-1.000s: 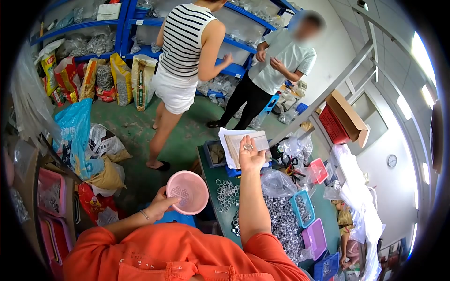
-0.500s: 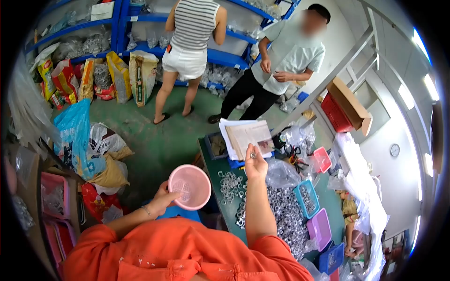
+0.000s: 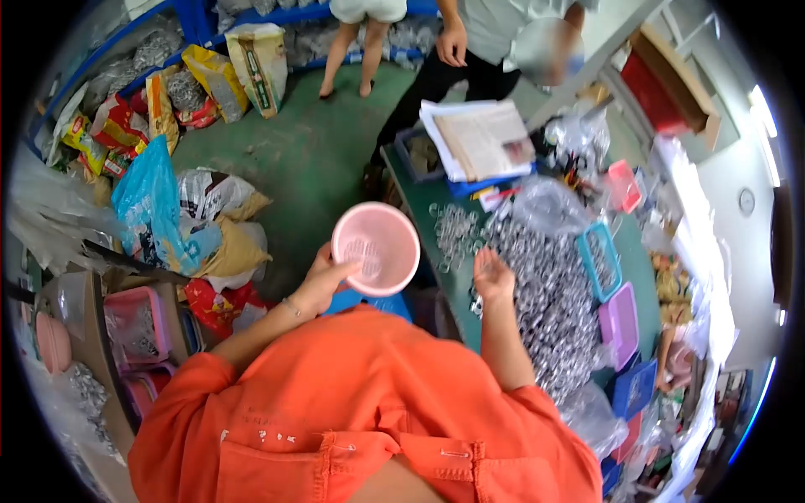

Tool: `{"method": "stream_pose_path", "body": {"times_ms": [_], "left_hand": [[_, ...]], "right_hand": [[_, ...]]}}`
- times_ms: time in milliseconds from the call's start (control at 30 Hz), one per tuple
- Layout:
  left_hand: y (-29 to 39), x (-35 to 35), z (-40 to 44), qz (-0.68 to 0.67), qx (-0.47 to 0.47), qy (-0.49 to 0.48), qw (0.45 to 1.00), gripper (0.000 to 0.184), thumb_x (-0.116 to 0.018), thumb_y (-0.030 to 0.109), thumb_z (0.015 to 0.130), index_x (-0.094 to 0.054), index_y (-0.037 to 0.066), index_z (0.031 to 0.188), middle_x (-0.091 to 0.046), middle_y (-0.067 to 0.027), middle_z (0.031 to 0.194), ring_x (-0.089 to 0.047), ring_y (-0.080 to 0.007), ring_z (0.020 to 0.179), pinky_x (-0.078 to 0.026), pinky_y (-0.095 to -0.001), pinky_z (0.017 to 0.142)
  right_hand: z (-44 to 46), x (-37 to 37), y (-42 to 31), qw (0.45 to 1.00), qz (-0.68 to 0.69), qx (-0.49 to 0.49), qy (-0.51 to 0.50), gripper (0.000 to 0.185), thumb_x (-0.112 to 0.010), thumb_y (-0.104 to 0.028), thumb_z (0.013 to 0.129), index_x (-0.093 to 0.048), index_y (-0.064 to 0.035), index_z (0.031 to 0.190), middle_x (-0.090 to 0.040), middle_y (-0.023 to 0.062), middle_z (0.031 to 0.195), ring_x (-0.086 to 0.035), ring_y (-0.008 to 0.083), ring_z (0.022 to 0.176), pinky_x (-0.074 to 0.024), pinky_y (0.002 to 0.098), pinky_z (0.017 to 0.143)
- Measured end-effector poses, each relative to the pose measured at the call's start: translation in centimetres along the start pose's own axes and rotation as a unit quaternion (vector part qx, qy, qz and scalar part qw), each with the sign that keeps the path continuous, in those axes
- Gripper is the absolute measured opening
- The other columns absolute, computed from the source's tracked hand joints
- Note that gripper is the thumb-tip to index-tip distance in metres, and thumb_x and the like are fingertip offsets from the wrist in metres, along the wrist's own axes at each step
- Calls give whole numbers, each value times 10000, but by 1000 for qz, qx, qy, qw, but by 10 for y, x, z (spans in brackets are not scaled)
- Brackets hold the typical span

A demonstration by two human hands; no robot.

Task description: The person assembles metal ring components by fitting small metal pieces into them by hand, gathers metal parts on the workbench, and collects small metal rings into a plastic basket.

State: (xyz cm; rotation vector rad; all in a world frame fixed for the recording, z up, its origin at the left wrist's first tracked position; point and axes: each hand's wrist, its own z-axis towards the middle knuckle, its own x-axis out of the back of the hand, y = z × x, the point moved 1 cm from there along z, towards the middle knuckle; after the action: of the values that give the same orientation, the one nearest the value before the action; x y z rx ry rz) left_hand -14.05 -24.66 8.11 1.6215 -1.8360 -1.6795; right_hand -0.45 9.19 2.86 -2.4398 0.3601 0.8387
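My left hand [image 3: 319, 283] grips the rim of a round pink plastic basket [image 3: 402, 251], thumb inside and fingers outside. Small holes pattern its bottom, and I see nothing lying in it. Over the green table, my right hand [image 3: 493, 275] is palm up, its fingers apart and slightly curled, with no part visible on it. It is at the left edge of a large heap of shiny metal rings [image 3: 545, 327]. A smaller spread of rings [image 3: 455, 235] lies just beyond its fingertips.
Papers [image 3: 482, 138] lie at the table's far end, near a clear plastic bag [image 3: 549, 204]. A blue basket [image 3: 599, 261] and a purple tray [image 3: 619, 327] line the heap's right side. Two people stand beyond; filled sacks [image 3: 256, 71] sit on the floor.
My right hand has drawn back from the papers toward the rings, and the small metal part on its palm no longer shows. My view has tilted down. The standing person's arms have moved.
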Motion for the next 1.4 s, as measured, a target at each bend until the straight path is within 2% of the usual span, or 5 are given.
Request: {"method": "stream_pose_path", "body": {"times_ms": [67,200,1067,1267,1400], "left_hand": [[11,-8,-3,21,22,-13,999,527,-694,120,776,-418,74,1223,-557,-72,1110,-564,-168,1017,-519,-342,791],[9,2,1,57,52,21,997,530,-683,215,793,-414,82,1229,-553,-72,1108,-562,-176,1014,-503,-352,791],[8,5,-7,84,83,34,992,636,-691,265,783,-337,82,1279,-483,-109,1169,-516,-201,1068,-470,-371,830],[9,5,-9,87,82,33,992,637,-691,263,784,-334,78,1278,-484,-107,1172,-520,-202,1066,-472,-372,831],[10,3,-11,98,78,23,992,562,-627,248,837,-346,114,1304,-524,-85,1183,-550,-177,1047,-474,-353,865]], "right_hand": [[-5,12,-1,999,27,17,-12,280,-346,-216,939,-474,-10,1080,-498,172,1211,-515,273,1033,-453,390,891],[-15,24,4,997,-45,31,50,557,-237,-412,975,-339,-8,1344,-403,169,1360,-432,279,1180,-324,416,995],[-2,-4,27,1000,1,14,15,713,-283,-527,937,-233,29,1380,-285,181,1422,-405,270,1145,-266,378,1032],[6,-16,21,997,-26,52,-54,745,-218,-553,925,-200,16,1406,-154,141,1500,-47,272,1402,53,401,1110],[-5,-1,22,996,-4,64,-57,697,-224,-510,946,-202,14,1404,-165,151,1493,-79,279,1397,-26,397,1123]]}}
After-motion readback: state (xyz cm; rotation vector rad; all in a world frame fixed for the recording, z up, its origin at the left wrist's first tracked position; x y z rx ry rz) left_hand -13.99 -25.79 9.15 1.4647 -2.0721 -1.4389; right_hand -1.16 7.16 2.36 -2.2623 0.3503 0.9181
